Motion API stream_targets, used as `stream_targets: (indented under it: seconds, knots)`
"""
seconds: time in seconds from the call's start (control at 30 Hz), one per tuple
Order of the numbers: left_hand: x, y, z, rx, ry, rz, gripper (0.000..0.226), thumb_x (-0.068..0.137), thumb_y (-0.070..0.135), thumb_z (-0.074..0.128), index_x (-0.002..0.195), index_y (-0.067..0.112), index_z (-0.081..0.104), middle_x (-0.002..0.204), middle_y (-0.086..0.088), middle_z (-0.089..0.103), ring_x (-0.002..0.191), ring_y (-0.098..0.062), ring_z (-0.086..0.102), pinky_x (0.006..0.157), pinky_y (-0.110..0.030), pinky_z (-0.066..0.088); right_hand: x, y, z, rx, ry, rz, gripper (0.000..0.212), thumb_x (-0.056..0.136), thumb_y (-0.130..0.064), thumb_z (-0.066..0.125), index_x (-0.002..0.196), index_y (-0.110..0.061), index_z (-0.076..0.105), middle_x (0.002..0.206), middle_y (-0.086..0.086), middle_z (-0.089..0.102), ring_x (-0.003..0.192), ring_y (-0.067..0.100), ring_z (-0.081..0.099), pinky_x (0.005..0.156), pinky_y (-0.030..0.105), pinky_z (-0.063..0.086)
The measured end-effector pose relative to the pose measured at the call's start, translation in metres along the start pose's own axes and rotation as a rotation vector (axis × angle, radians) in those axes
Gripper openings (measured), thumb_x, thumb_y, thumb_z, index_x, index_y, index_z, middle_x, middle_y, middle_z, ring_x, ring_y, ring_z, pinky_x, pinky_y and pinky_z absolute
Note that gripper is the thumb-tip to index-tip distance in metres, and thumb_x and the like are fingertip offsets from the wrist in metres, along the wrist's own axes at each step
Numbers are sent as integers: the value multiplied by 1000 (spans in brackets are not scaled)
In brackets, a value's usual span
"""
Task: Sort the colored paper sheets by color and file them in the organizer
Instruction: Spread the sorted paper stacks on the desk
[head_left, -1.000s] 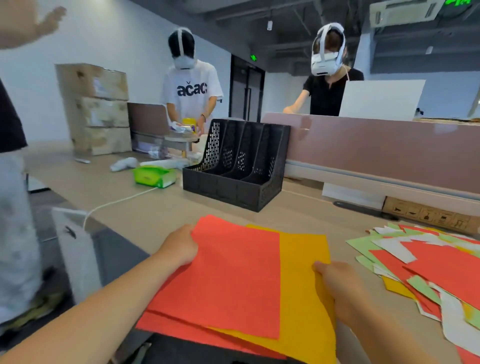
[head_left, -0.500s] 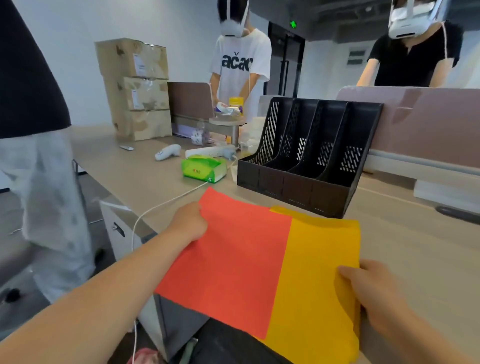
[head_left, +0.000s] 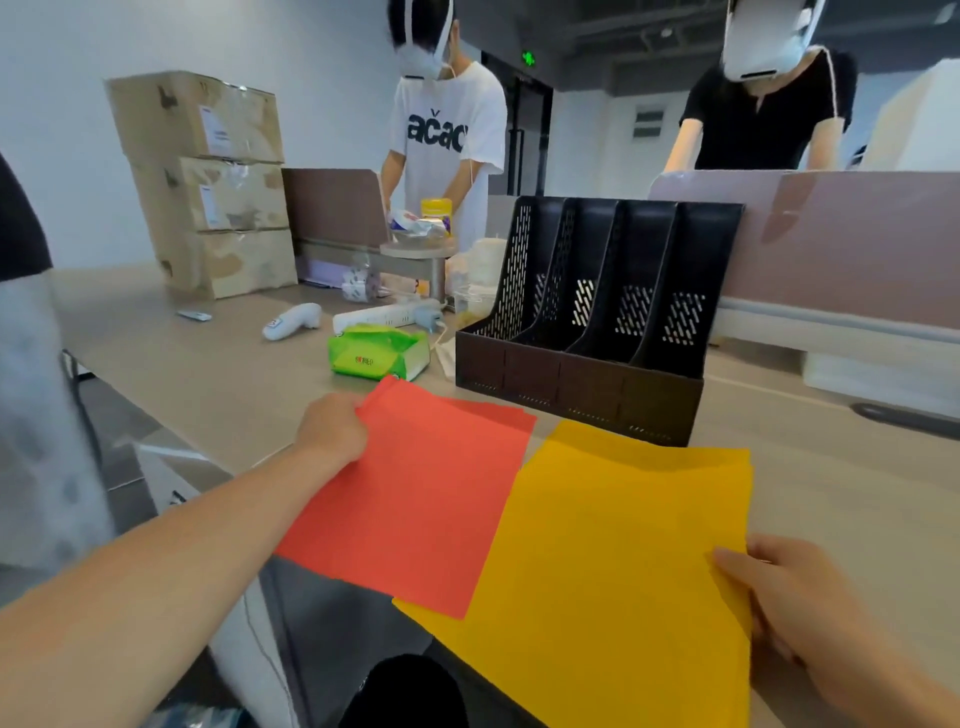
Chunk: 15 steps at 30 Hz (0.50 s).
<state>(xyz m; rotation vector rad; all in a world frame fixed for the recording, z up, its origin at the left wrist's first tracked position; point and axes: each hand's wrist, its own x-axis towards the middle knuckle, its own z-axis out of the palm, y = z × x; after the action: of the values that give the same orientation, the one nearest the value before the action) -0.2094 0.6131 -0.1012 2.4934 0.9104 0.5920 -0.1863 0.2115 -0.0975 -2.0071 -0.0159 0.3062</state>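
The fingers (head_left: 730, 562) of the right hand (head_left: 784, 592) are curled on the right edge of the yellow sheets (head_left: 618, 545), with the thumb on top. The left hand (head_left: 332, 428) pinches the far left corner of the red sheets (head_left: 421, 499) — their right edge lies over the yellow ones. Both stacks are near the desk (head_left: 218, 384) edge — just in front of the black organizer (head_left: 597, 312).

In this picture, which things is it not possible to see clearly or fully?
All in the head view:
- How many red sheets there are: the top sheet covers the rest.
- The near edge of the yellow sheets: cut off by the bottom of the frame.
- The slot floors of the organizer: hidden behind its front wall.
- The print on the green pack: too small to read.
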Motion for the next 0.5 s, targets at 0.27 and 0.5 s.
stream_targets:
  seconds: [0.27,0.5]
  knots:
    - [21,-14,7,66,21,80,32,85,1,48,110,1,67,117,-21,64,112,-38,57,96,-40,43,-2,2,-1,27,-15,21,24,95,-19,53,93,2,64,58,16,54,42,20,44,45,28,36]
    - [19,-14,12,243,21,85,35,84,9,48,114,19,63,121,-10,62,115,-31,54,96,-38,40,-10,3,-10,-10,-102,20,28,96,-13,50,99,13,60,48,12,49,36,15,39,35,20,31]
